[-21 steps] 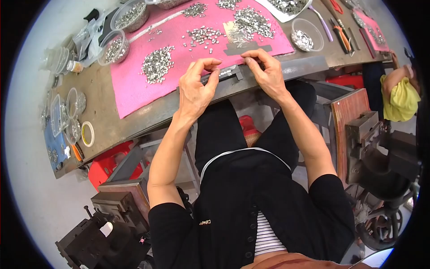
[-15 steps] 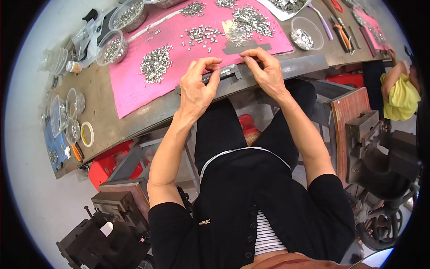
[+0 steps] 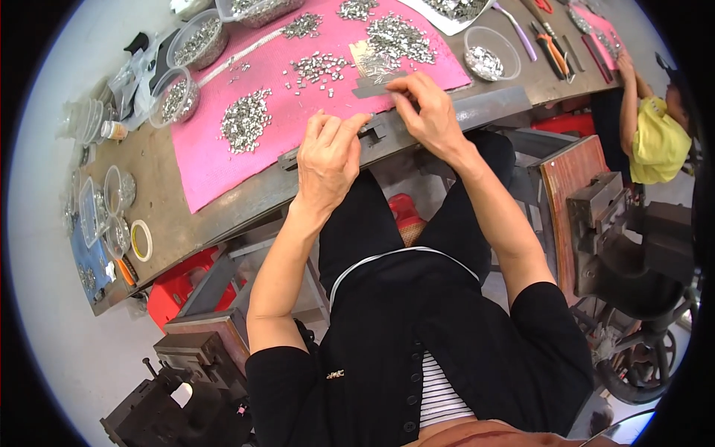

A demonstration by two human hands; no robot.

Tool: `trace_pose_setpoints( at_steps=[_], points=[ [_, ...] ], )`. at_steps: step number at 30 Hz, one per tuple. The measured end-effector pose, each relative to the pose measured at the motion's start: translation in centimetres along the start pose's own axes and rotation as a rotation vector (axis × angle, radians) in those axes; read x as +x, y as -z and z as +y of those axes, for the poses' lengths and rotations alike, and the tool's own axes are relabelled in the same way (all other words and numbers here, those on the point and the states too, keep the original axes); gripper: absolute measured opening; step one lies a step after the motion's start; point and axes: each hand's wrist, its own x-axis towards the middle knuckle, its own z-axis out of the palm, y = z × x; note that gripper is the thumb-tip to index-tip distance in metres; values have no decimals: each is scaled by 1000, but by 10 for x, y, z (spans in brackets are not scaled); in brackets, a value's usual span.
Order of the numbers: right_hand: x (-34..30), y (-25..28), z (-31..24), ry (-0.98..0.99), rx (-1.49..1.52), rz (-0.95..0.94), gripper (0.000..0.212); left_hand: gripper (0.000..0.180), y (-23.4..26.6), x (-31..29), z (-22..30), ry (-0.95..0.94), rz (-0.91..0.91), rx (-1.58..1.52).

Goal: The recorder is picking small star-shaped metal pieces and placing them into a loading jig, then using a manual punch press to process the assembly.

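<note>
My left hand (image 3: 329,155) is at the bench's front edge, its fingers bent and closed over the left part of a dark metal fixture (image 3: 370,136). Whatever its fingertips hold is hidden or too small to name. My right hand (image 3: 427,113) hovers right of the fixture, thumb and forefinger drawn together beside a dark flat strip (image 3: 376,87); I cannot make out anything between them. Behind that strip lie thin metal pins (image 3: 381,67). Small silvery metal pieces form a heap (image 3: 247,121) on the left of the pink mat (image 3: 195,160), with a looser scatter of pieces (image 3: 319,68) farther back.
Clear tubs of metal parts (image 3: 175,97) stand at the left, another round tub (image 3: 485,64) at the right. Orange-handled pliers (image 3: 551,54) lie beyond it. A tape roll (image 3: 141,241) rests near the left edge. A person in yellow (image 3: 657,145) sits at the far right.
My left hand has turned more palm-down and closed over the fixture. My right hand has drawn its fingers together near the dark strip. The whole view has shifted slightly.
</note>
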Motion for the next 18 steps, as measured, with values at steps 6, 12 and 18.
trace_pose_setpoints(
  at_steps=[6,12,18],
  points=[
    [24,3,20,30,-149,-64,11,37,4,-8,1,91,89,-41],
    [57,10,25,-148,-91,-460,17,34,11,-21,0,164,103,27],
    [62,3,30,37,-263,-569,14,24,2,-18,2,223,145,-24]
  ],
)
